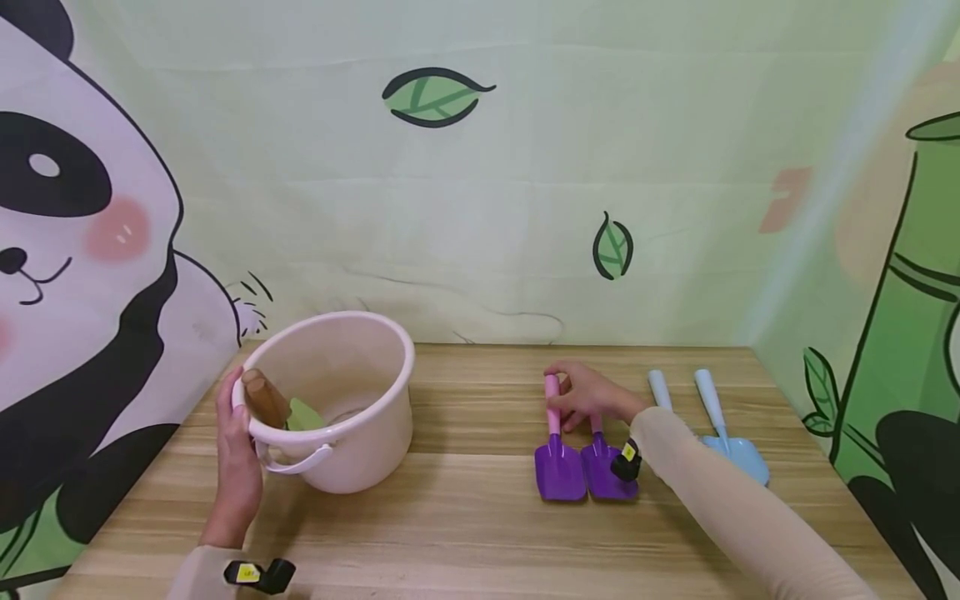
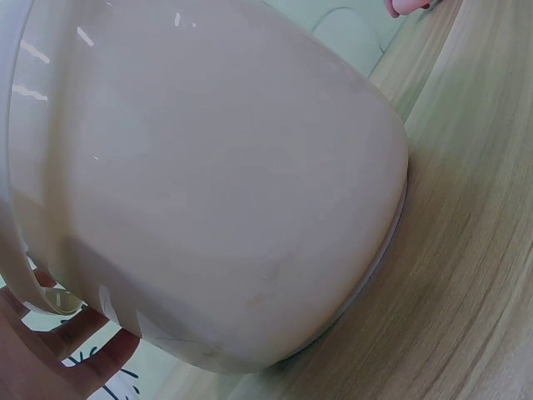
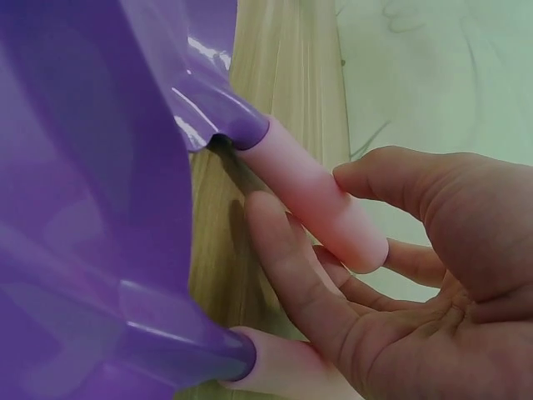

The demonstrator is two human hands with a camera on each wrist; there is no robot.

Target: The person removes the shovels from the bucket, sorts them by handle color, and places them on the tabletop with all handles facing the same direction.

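Note:
My left hand [image 1: 237,454] grips the rim of a pale pink bucket [image 1: 371,446] at its left side, with the fingers also showing beside the handle in the left wrist view. Inside the bucket lie a brown rounded handle [image 1: 264,398] and a light green piece [image 1: 303,415]. Two small toy shovels with purple blades and pink handles lie side by side to the right. My right hand [image 1: 596,392] pinches the pink handle of the left purple shovel [image 1: 560,473] between thumb and fingers. The right purple shovel [image 1: 600,467] lies under that hand and wrist, its handle partly hidden.
Two light blue toy shovels lie on the right side of the wooden table [image 1: 450,533]; one blue shovel [image 1: 727,442] shows its blade, the other blue shovel [image 1: 659,387] is mostly behind my right sleeve. A printed cloth backdrop [image 1: 480,208] rises along the table's back edge.

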